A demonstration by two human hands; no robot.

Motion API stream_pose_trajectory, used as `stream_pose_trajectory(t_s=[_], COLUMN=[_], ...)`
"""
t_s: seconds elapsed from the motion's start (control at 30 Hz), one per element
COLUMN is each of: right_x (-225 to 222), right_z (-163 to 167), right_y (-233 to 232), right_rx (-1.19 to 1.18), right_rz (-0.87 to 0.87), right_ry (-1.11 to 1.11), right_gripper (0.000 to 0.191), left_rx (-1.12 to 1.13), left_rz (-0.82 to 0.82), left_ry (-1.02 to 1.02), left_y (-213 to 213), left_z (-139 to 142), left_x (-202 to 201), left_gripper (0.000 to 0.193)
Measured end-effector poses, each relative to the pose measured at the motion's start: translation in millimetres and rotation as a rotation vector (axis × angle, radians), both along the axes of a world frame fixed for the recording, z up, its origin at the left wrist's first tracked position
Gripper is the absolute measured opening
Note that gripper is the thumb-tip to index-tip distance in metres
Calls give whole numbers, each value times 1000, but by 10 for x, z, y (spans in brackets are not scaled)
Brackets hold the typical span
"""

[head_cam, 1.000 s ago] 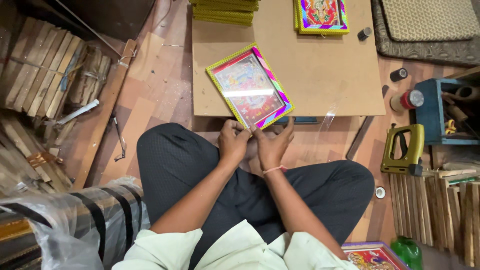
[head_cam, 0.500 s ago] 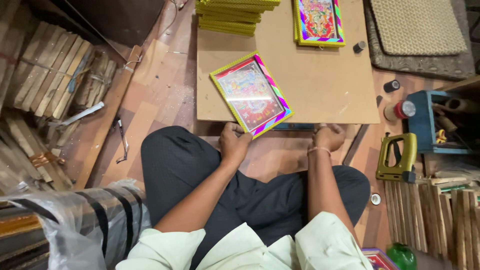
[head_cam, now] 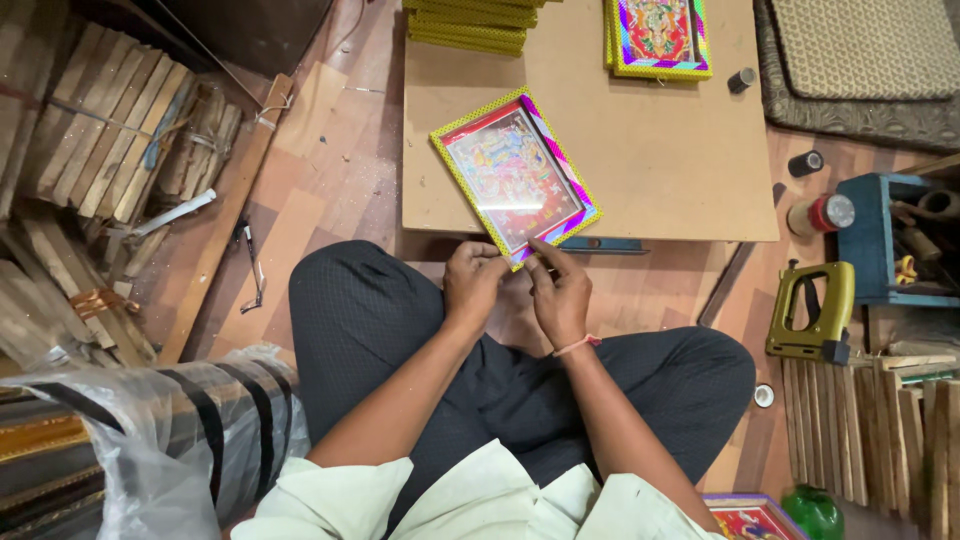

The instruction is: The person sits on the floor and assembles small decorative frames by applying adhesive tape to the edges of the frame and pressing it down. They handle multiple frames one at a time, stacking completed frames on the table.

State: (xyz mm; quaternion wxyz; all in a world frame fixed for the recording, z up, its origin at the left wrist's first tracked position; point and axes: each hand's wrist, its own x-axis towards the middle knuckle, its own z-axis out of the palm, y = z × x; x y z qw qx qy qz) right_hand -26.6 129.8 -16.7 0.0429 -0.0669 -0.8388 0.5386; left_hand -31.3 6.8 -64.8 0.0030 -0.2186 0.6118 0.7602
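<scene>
— Back comes the right hand [head_cam: 562, 292]; half a second ago it was out on the floor to the side, now it's beside the left hand [head_cam: 474, 283] again.

— Gripping what?

— Both pinch the near corner of the framed picture [head_cam: 514, 176], fingers closed on its yellow and pink border.

— Where does it lie?

— Tilted on the low brown board [head_cam: 640, 150], near corner overhanging the edge above the lap. A green staple gun [head_cam: 812, 311] sits well apart to the right.
</scene>
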Motion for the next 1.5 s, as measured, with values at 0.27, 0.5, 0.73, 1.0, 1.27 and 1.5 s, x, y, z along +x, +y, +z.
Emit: stream_pose_trajectory(t_s=[0.27, 0.5, 0.73, 1.0, 1.27, 1.5], right_x=[36, 43, 67, 149, -501, -611], right_z=[-21, -1, 51, 56, -199, -335], right_y=[-16, -42, -91, -108, 888, 1020], right_rx=[77, 128, 182, 235, -70, 657], right_rz=[-30, -3, -4, 2, -505, -634], right_ry=[0, 101, 150, 278, 148, 452], right_gripper=[24, 24, 22, 18, 31, 37], left_rx=[92, 112, 132, 584, 272, -221], left_rz=[-10, -7, 1, -6, 163, 199], left_ry=[-73, -33, -56, -53, -39, 64], left_y=[-2, 2, 11, -60, -297, -790], left_z=[41, 36, -45, -109, 180, 530], left_x=[6, 6, 6, -130, -259, -1063], left_gripper=[24, 26, 24, 19, 26, 40])
